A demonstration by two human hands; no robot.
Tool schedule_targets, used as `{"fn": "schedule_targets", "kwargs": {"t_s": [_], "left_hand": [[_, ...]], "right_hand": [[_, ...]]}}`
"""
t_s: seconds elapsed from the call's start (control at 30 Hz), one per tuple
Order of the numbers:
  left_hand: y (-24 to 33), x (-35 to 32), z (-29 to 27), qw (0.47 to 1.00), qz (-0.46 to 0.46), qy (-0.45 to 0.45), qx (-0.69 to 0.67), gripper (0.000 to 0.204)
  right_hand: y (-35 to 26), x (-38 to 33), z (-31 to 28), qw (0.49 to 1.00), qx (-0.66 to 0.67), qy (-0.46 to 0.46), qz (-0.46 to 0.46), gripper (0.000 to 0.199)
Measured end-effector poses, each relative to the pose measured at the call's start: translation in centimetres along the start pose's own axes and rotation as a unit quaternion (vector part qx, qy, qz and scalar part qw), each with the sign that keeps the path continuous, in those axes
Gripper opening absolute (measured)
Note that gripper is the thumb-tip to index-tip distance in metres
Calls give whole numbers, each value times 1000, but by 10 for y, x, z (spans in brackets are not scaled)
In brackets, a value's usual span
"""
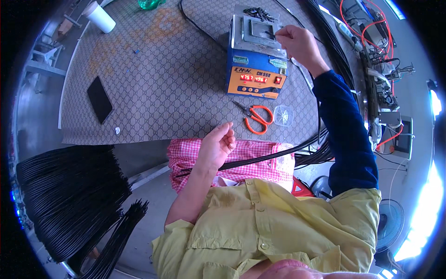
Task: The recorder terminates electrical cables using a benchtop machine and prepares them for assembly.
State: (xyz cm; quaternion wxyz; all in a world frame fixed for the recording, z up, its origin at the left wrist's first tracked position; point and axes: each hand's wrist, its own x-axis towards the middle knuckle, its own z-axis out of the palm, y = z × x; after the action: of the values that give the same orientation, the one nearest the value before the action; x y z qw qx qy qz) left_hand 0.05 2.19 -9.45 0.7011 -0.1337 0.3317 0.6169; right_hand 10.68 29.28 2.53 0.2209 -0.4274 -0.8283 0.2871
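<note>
The right hand (299, 44) is stretched out over the top of a blue and orange solder pot (256, 63), its fingers pinched together on what looks like the end of a thin black wire (319, 109) held at the pot's square well (the tip itself is too small to make out). From that hand the wire runs back along the dark blue sleeve (346, 135) and down toward the lap. The left hand (217, 146) is raised nearer the body, fingers loosely curled with the thumb up, resting against a bundle of black wires (274, 156) that lies across a pink checked cloth (246, 162); whether it actually grips the bundle I cannot tell. Between the two hands, just in front of the pot, lie orange-handled scissors (257, 117) and, beside them, a small clear plastic container (283, 115). Well to the left of the left hand a black phone (100, 99) lies flat on the patterned table mat (153, 83), and far beyond it stands a white paper cup (99, 16). Below and left of the left hand, a large sheaf of black wires (69, 195) fans out.
</note>
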Motion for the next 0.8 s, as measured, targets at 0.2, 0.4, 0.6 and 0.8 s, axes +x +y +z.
{"fn": "schedule_targets", "kwargs": {"t_s": [0.2, 0.4, 0.6, 0.8], "left_hand": [[1, -2, 2, 1000, 2, -2, 8, 18], [1, -1, 0, 1000, 3, -12, 5, 17], [0, 1, -2, 1000, 1, -24, -3, 17], [0, 0, -3, 1000, 1, -29, -2, 16]], "right_hand": [[1, 6, 4, 997, -75, 14, -34, 15], [2, 9, 6, 996, -86, -5, -16, 15], [7, 9, 8, 992, -106, 23, -60, 16], [6, 10, 8, 992, -107, 17, -59, 16]]}}
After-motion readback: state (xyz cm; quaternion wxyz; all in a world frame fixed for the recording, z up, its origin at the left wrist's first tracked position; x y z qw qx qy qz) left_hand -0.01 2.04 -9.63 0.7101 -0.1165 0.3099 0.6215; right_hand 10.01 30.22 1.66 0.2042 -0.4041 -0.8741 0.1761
